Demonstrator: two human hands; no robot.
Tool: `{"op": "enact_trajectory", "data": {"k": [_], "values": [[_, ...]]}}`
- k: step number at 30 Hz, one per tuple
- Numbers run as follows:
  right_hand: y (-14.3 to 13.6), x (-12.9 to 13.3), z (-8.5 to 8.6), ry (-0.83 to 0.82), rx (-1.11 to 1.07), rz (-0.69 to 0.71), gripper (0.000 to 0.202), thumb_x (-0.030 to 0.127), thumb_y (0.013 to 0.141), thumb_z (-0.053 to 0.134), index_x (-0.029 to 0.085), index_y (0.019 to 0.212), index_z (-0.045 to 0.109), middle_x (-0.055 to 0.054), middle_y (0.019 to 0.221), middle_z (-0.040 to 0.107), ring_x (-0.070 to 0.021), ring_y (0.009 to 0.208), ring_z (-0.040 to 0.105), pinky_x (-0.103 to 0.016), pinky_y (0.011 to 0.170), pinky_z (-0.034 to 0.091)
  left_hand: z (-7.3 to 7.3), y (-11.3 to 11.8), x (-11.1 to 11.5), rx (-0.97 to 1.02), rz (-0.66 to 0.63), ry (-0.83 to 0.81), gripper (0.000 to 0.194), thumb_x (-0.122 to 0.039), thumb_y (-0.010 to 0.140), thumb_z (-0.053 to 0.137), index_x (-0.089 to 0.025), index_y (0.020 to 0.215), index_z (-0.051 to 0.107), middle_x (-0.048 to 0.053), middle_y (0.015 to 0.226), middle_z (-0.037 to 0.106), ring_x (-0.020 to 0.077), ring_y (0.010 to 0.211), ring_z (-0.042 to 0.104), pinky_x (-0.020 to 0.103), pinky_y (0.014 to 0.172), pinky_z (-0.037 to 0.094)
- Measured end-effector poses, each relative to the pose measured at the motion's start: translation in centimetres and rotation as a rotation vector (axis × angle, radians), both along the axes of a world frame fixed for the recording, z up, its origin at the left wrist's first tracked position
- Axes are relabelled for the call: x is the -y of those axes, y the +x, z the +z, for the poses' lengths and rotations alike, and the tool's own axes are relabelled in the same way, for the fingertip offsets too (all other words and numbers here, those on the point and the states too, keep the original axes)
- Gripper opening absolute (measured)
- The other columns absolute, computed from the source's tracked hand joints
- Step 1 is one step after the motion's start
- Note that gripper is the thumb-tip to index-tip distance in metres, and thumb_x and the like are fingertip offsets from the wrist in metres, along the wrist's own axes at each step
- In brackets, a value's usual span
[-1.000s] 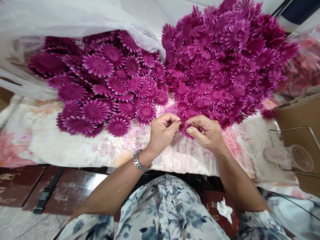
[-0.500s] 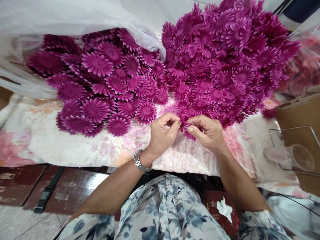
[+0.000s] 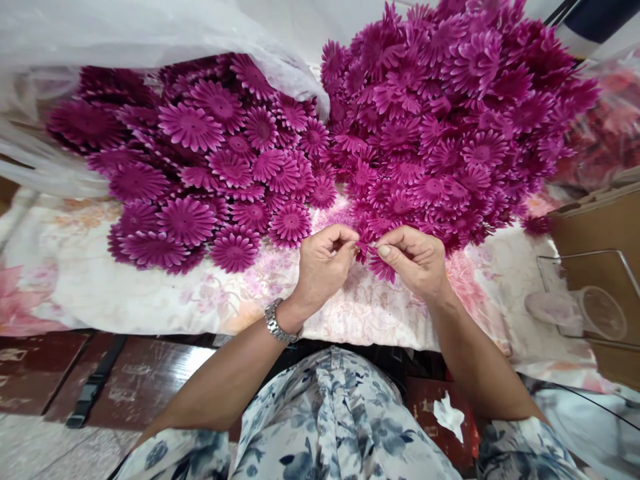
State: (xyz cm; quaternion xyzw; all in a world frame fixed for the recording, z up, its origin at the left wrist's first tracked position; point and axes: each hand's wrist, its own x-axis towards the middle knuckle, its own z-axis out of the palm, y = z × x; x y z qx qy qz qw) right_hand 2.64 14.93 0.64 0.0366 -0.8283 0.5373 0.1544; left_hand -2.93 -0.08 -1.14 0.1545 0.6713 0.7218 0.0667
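My left hand [image 3: 323, 263], with a metal watch on its wrist, and my right hand [image 3: 417, 260] meet at the near edge of a big heap of magenta flower heads [image 3: 450, 113]. Both pinch one magenta flower piece [image 3: 377, 265] between their fingertips, so most of it is hidden. To the left lies a flatter pile of larger magenta flower discs [image 3: 215, 167], partly under a clear plastic bag [image 3: 125, 33].
A floral cloth [image 3: 150, 293] covers the table under the piles. A cardboard box [image 3: 600, 233] with a wire frame and a clear plastic lid [image 3: 603, 313] stands at the right. Another plastic bag with reddish flowers [image 3: 610, 127] sits behind it. Dark floor and a black strap [image 3: 93, 390] lie below.
My hands have stayed nearly in place; the fingers shifted slightly on the flower piece, and more of its petals now show below my right hand.
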Motion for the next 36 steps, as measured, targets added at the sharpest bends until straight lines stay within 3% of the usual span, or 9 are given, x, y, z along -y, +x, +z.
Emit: {"op": "enact_trajectory", "data": {"k": [10,12,15,17,20,22,27,36], "values": [[-0.09,-0.15,0.17,-0.171,0.021,-0.026,0.014,0.029,0.079,0.064,0.016,0.071,0.064,0.004,0.054,0.054,-0.0049,0.045,0.041,-0.019,0.044,0.033,0.13,-0.17,-0.13,0.146,-0.074,0.176,0.009,-0.016,0.07,0.064,-0.017,0.063,0.059,-0.003,0.057,0.052,0.0075,0.053,0.045,0.02,0.05,0.037],[-0.2,-0.16,0.15,-0.201,0.03,0.005,0.013,0.027,0.079,0.064,0.016,0.072,0.064,0.004,0.055,0.054,-0.0045,0.045,0.041,-0.019,0.044,0.034,0.25,-0.14,-0.19,0.162,-0.103,0.209,0.006,-0.015,0.07,0.065,-0.018,0.074,0.062,-0.002,0.066,0.055,0.0076,0.057,0.048,0.019,0.053,0.04],[-0.32,-0.23,0.01,-0.24,0.064,0.052,0.016,0.03,0.08,0.063,0.017,0.072,0.063,0.004,0.055,0.053,-0.0044,0.045,0.041,-0.018,0.044,0.034,0.4,-0.19,-0.12,0.157,-0.172,0.202,0.032,-0.013,0.067,0.064,-0.022,0.097,0.063,0.0,0.089,0.06,0.0079,0.063,0.052,0.021,0.058,0.043],[-0.34,-0.34,-0.06,-0.235,0.092,0.064,0.019,0.033,0.079,0.064,0.016,0.071,0.063,0.004,0.055,0.054,-0.0052,0.045,0.043,-0.019,0.044,0.036,0.38,-0.32,0.03,0.083,-0.227,0.141,0.026,-0.014,0.067,0.064,-0.021,0.092,0.066,0.003,0.098,0.06,0.0106,0.072,0.055,0.023,0.065,0.044],[-0.32,-0.5,-0.11,-0.211,0.116,0.052,0.022,0.037,0.078,0.065,0.016,0.072,0.064,0.002,0.057,0.057,-0.0072,0.049,0.047,-0.021,0.047,0.038,0.2,-0.49,0.23,-0.033,-0.242,0.095,0.006,-0.016,0.069,0.064,-0.018,0.074,0.066,0.005,0.094,0.061,0.0164,0.087,0.057,0.028,0.078,0.045],[-0.31,-0.58,-0.1,-0.209,0.114,0.034,0.022,0.037,0.078,0.064,0.016,0.074,0.064,0.002,0.058,0.057,-0.0074,0.05,0.047,-0.021,0.047,0.038,0.13,-0.48,0.3,-0.047,-0.231,0.109,0.004,-0.015,0.068,0.064,-0.018,0.071,0.063,0.005,0.089,0.061,0.0171,0.089,0.057,0.029,0.081,0.044],[-0.34,-0.64,0.02,-0.187,0.074,0.042,0.017,0.033,0.08,0.063,0.016,0.076,0.065,0.002,0.061,0.059,-0.0059,0.049,0.046,-0.02,0.047,0.036,0.22,-0.17,0.23,0.055,-0.265,0.101,0.009,-0.014,0.068,0.064,-0.018,0.074,0.058,0.0,0.075,0.057,0.0119,0.071,0.053,0.024,0.067,0.042],[-0.22,-0.74,0.06,-0.061,0.036,0.049,0.013,0.028,0.082,0.061,0.017,0.078,0.066,0.004,0.061,0.058,-0.005,0.05,0.045,-0.02,0.048,0.035,0.63,-0.16,0.24,0.107,-0.274,0.064,0.02,-0.012,0.067,0.061,-0.018,0.085,0.064,0.001,0.082,0.062,0.0116,0.074,0.055,0.021,0.064,0.043]]}}
